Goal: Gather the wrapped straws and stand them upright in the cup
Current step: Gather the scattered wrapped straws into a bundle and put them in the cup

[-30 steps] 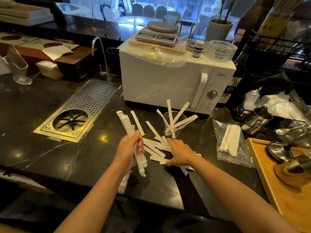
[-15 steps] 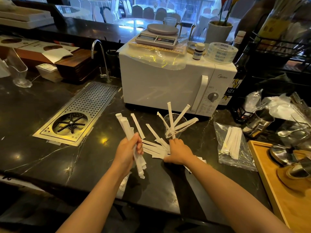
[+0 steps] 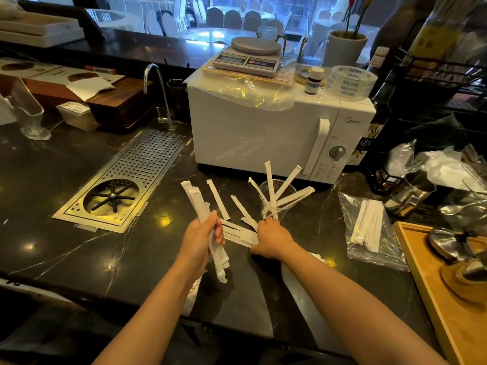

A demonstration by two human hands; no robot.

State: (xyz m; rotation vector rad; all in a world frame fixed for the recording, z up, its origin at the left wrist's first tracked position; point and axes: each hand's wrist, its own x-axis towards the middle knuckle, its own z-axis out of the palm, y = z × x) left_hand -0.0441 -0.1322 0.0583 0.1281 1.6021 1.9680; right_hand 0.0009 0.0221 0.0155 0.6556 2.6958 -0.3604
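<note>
A clear cup (image 3: 287, 193) stands on the dark marble counter in front of the microwave, with several white wrapped straws (image 3: 271, 185) leaning upright in it. My left hand (image 3: 200, 238) is shut on a bundle of wrapped straws (image 3: 196, 198) that points up and away. My right hand (image 3: 272, 238) lies fingers-down on loose wrapped straws (image 3: 238, 231) spread on the counter just in front of the cup. Two more loose straws (image 3: 218, 200) lie between the hands and the cup. Whether the right fingers pinch a straw is hidden.
A white microwave (image 3: 263, 133) with a scale on top stands behind the cup. A perforated steel rinser tray (image 3: 147, 164) and tap lie to the left. A plastic bag of straws (image 3: 369, 227) lies to the right, next to a wooden tray (image 3: 432, 280) and metal jugs.
My right hand has slid a little forward over the loose straws, toward the cup. The left hand keeps its bundle, held almost still.
</note>
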